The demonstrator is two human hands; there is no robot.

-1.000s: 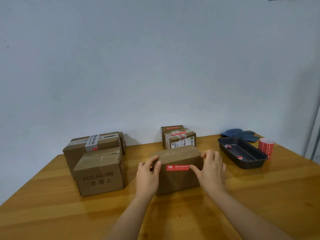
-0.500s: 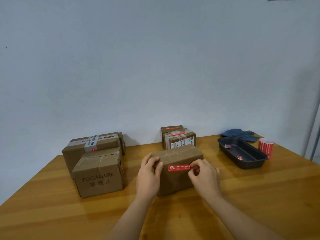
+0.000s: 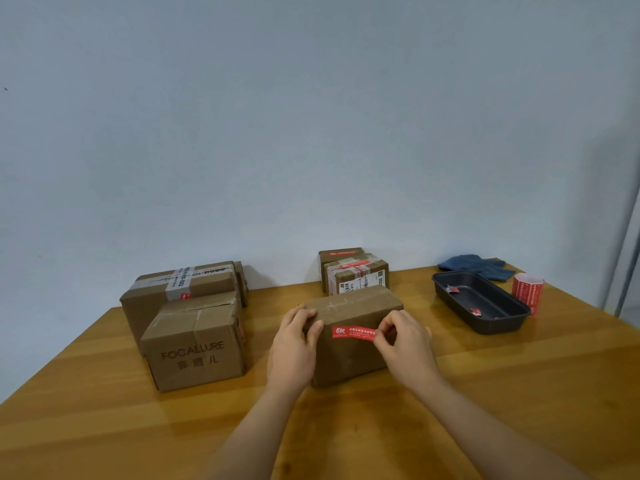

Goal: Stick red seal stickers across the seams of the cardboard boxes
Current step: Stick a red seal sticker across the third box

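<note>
A: What is in the middle of the table [image 3: 519, 393]?

B: A plain cardboard box [image 3: 349, 348], tilted slightly, with a red seal sticker [image 3: 353, 332] lying across its upper front edge.

A: And the hands?

B: The left hand [image 3: 294, 344] grips the box's left corner, fingers curled over the top. The right hand [image 3: 403, 341] pinches the sticker's right end between thumb and fingertips.

A: What else is there?

B: To the left, a box printed FOCALLURE [image 3: 195, 351] sits before a taped box [image 3: 180, 289]. Two stickered boxes [image 3: 355, 271] stand by the wall. At right, a dark tray [image 3: 481, 301] holds red scraps, with a sticker roll [image 3: 528, 292] and a blue cloth [image 3: 472, 268] near it.
</note>
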